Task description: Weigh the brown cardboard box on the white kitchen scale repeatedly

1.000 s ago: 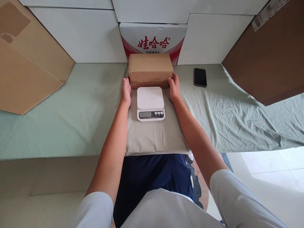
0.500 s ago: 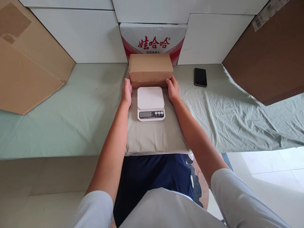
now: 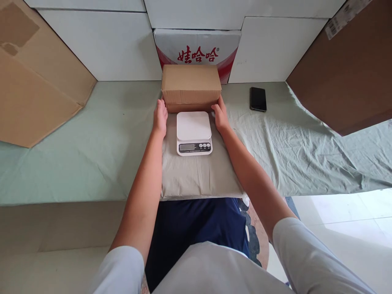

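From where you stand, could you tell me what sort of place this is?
Probably a makeshift parcel-weighing station: a digital scale on a cloth-covered table, a cardboard box behind it, flattened cartons alongside.

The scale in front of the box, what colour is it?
White, with a dark strip by its display; the scale shows best in the head view.

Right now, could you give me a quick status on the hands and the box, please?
Left hand and right hand grip the cardboard box by its lower corners. White kitchen scale sits just in front. Black phone lies apart, right.
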A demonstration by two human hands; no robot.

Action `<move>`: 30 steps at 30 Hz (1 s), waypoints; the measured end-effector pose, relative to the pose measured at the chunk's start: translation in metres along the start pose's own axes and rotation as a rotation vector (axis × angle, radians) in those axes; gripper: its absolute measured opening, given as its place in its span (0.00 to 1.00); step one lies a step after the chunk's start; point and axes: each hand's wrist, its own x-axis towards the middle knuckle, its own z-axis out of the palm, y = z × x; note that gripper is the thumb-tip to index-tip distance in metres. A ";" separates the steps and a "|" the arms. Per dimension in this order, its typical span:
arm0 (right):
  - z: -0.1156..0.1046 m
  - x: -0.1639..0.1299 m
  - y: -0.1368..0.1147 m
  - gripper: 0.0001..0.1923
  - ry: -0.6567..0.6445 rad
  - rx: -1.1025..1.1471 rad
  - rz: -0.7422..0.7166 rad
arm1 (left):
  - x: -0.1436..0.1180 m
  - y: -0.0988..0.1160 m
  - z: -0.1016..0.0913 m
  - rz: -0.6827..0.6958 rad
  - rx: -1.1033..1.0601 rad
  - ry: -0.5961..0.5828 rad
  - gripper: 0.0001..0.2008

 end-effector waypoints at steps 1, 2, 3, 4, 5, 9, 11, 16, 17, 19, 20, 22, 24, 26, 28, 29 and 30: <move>0.001 0.001 0.000 0.32 -0.004 0.005 -0.007 | 0.001 0.000 -0.003 -0.001 0.003 0.001 0.45; 0.002 0.001 0.000 0.33 -0.005 0.006 -0.012 | 0.002 0.001 -0.005 0.002 0.006 -0.002 0.45; 0.003 0.002 0.000 0.35 -0.003 0.003 -0.015 | 0.003 0.002 -0.008 0.007 0.010 -0.009 0.46; 0.004 0.002 -0.001 0.36 0.001 0.002 -0.017 | 0.004 0.003 -0.010 0.016 0.014 -0.017 0.46; 0.004 0.003 -0.003 0.36 0.004 0.003 -0.021 | 0.004 0.006 -0.011 0.028 0.018 -0.025 0.47; 0.004 0.002 -0.015 0.38 0.000 0.012 -0.055 | -0.001 0.020 -0.010 0.081 0.032 -0.050 0.47; 0.004 0.001 -0.026 0.38 -0.001 -0.008 -0.073 | -0.007 0.030 -0.006 0.113 0.037 -0.051 0.47; -0.001 -0.014 -0.068 0.35 0.011 -0.048 -0.100 | -0.039 0.061 0.006 0.211 0.056 -0.054 0.47; -0.003 -0.021 -0.077 0.34 0.010 -0.047 -0.101 | -0.050 0.068 0.007 0.223 0.054 -0.056 0.47; -0.008 -0.042 -0.095 0.33 0.006 -0.026 -0.106 | -0.074 0.077 0.009 0.228 0.050 -0.082 0.45; -0.012 -0.054 -0.102 0.32 0.000 -0.008 -0.113 | -0.088 0.081 0.009 0.224 0.041 -0.095 0.44; -0.018 -0.079 -0.112 0.31 -0.006 0.028 -0.115 | -0.115 0.083 0.010 0.213 0.022 -0.102 0.43; -0.023 -0.100 -0.115 0.30 -0.020 0.051 -0.090 | -0.138 0.081 0.011 0.185 0.008 -0.087 0.42; -0.026 -0.116 -0.113 0.30 -0.026 0.062 -0.063 | -0.155 0.075 0.012 0.153 0.000 -0.071 0.42; -0.025 -0.125 -0.109 0.30 -0.022 0.063 -0.038 | -0.163 0.069 0.013 0.128 0.000 -0.056 0.42; -0.024 -0.127 -0.107 0.30 -0.016 0.064 -0.023 | -0.165 0.066 0.012 0.122 0.003 -0.049 0.42; -0.022 -0.128 -0.105 0.31 -0.011 0.066 -0.007 | -0.165 0.063 0.012 0.117 0.006 -0.041 0.42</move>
